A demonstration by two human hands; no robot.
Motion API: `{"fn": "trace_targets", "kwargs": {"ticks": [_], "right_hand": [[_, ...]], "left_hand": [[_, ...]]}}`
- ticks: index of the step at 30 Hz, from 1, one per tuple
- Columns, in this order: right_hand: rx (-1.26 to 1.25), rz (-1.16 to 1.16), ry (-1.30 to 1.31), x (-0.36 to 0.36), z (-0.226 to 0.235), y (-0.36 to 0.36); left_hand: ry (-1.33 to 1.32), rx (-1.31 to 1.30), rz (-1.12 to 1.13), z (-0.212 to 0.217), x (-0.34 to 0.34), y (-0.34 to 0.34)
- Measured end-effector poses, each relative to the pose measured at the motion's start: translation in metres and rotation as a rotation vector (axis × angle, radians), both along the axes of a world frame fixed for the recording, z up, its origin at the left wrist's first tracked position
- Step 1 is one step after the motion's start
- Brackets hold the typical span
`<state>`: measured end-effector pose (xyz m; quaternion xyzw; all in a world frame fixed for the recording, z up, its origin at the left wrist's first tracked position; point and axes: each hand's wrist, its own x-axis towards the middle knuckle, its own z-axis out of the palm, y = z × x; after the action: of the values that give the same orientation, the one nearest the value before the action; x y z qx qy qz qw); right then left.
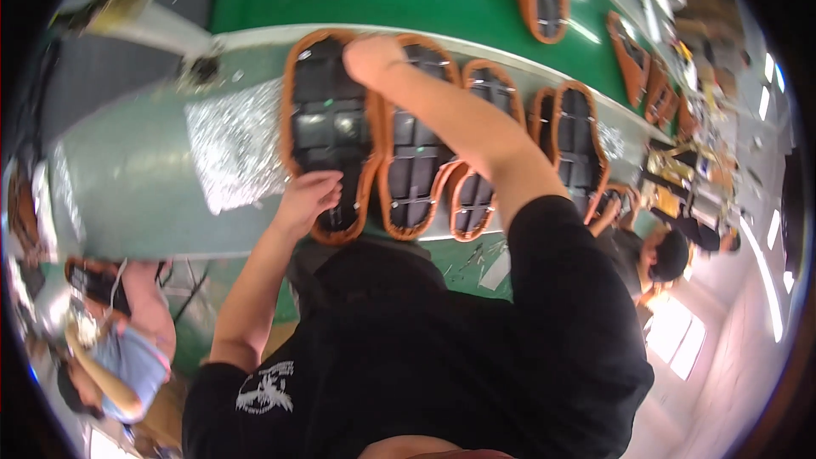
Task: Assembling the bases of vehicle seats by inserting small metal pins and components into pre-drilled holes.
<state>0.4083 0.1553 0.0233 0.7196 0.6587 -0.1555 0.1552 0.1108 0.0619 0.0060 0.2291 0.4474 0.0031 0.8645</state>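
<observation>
Head view: could skew orange-rimmed panel at 11 o'clock against neighbouring panel through uneven pressing by left hand, fingers half-curled, apart, at its 6, and right hand at 1, fingers too hidden to judge.

We can read no text: the white lettering by the white emblem on the left side of the black T-shirt is too small and blurred for us to make out.
</observation>
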Motion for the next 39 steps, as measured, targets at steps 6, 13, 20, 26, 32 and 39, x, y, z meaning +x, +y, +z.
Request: {"fn": "trace_targets", "kwargs": {"ticks": [6, 13, 20, 26, 32, 39], "right_hand": [[-0.094, -0.114, 0.014, 0.009, -0.018, 0.009], [0.233, 0.072, -0.027, 0.005, 0.006, -0.007], [-0.073, 0.036, -0.041, 0.007, 0.012, -0.016], [0.219, -0.161, 0.288, -0.01, 0.021, -0.073], [0.162, -0.314, 1.069, -0.089, 0.051, -0.16], [0.475, -0.345, 0.907, -0.157, 0.048, -0.247]], "left_hand": [[0.058, -0.026, 0.029, -0.004, -0.003, -0.002], [0.033, -0.046, 0.041, -0.001, -0.008, -0.001], [0.053, -0.032, 0.017, 0.005, -0.01, 0.002], [-0.046, -0.015, 0.093, 0.013, -0.009, -0.006], [-0.108, -0.107, 0.209, 0.021, -0.012, -0.025], [0.03, -0.066, 0.101, 0.029, -0.024, -0.077]]}}
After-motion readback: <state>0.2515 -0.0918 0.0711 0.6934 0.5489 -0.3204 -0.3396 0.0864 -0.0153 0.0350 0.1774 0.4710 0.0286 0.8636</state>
